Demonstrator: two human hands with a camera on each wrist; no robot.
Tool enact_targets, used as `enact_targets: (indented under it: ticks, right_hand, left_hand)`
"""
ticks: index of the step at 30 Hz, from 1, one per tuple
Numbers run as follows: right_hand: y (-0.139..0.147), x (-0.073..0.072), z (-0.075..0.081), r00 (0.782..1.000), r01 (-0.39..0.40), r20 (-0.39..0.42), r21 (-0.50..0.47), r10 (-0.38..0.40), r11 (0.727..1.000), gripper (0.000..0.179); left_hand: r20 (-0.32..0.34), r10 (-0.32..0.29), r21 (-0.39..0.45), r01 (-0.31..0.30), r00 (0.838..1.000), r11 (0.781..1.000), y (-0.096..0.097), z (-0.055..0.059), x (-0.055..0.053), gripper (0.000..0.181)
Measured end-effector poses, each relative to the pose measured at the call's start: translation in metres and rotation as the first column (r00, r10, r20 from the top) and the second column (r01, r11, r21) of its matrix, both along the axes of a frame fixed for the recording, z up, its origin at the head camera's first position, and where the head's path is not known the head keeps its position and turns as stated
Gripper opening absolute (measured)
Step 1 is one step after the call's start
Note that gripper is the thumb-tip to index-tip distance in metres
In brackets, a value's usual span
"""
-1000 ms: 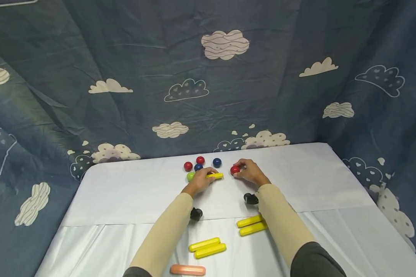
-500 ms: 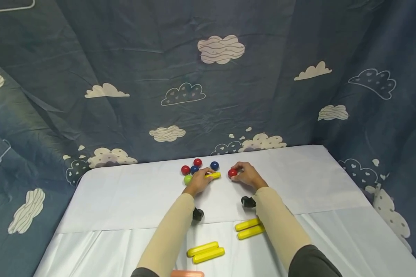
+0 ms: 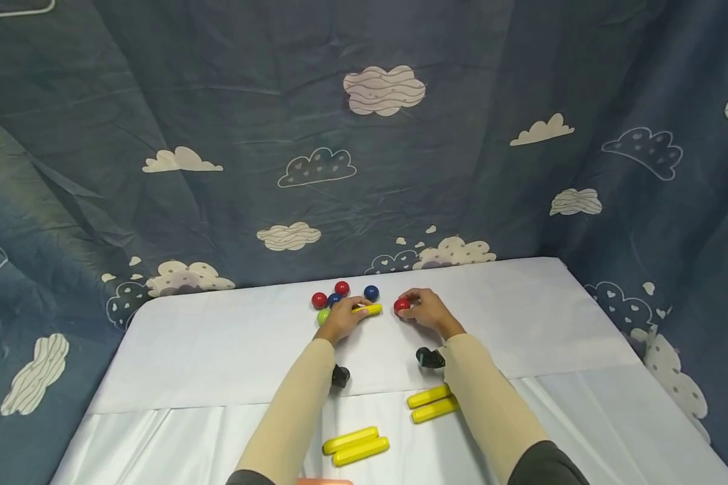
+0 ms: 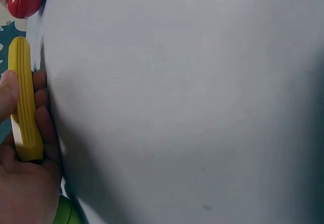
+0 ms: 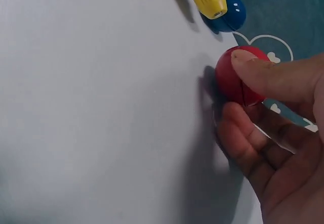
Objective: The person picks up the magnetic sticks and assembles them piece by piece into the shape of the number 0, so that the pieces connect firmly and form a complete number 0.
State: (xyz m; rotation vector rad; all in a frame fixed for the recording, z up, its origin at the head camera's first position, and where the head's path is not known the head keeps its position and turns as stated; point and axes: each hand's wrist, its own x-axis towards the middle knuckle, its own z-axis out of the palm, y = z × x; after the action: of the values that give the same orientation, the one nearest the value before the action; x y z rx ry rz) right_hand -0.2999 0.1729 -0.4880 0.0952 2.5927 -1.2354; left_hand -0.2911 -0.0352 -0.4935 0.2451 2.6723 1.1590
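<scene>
My left hand [image 3: 342, 318] grips a yellow ridged stick [image 4: 25, 102], thumb on one side and fingers curled along the other. To its right, my right hand [image 3: 427, 313] holds a red ball [image 5: 230, 80] between thumb and fingertips at the white tabletop. A thin seam line runs round this ball. The stick's free end points toward the red ball, with a gap between them. Beside and behind the left hand sit two red balls [image 3: 319, 300], a blue ball [image 3: 334, 300] and a green ball [image 3: 323, 316], partly hidden. Another blue ball [image 3: 371, 292] stands behind the stick.
Nearer on the white cloth [image 3: 218, 377] lie a pair of yellow sticks [image 3: 360, 451] and a second pair [image 3: 431, 409], partly behind the right sleeve. An orange piece [image 3: 324, 481] shows at the bottom edge. A dark cloud-patterned curtain [image 3: 249, 188] surrounds the table's back and sides.
The head view has shifted slightly, so the table sits lower and the orange piece has mostly left the frame. Both hands keep their holds, with little visible movement.
</scene>
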Motion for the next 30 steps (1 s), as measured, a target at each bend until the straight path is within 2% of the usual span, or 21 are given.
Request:
enact_targets:
  ticks: [4,8,11,21,30]
  right_hand:
    - [-0.003,0.001,-0.005,0.998,0.058,0.017,-0.063,-0.057,0.996,0.036]
    - [-0.01,0.0,-0.008,0.997,0.058,-0.031,-0.147,-0.064,0.987,0.037]
    - [-0.015,0.001,-0.01,0.996,0.046,-0.067,-0.176,-0.059,0.983,0.035]
    - [-0.019,0.002,-0.013,0.997,0.042,-0.056,-0.163,-0.051,0.986,0.034]
    - [-0.02,0.002,-0.014,0.997,0.062,-0.039,-0.218,-0.072,0.974,0.034]
  left_hand:
    - [0.012,0.001,0.002,-0.002,1.0,1.0,-0.001,0.004,0.002,0.023]
    - [0.023,0.005,-0.002,-0.005,1.0,1.0,-0.002,0.006,0.001,0.024]
    - [0.025,0.004,0.001,-0.004,1.0,1.0,-0.002,0.005,0.0,0.024]
    - [0.035,0.018,-0.002,-0.018,0.999,1.0,-0.001,0.0,-0.002,0.024]
    - [0.036,0.014,-0.008,-0.014,0.999,1.0,0.0,0.0,0.0,0.023]
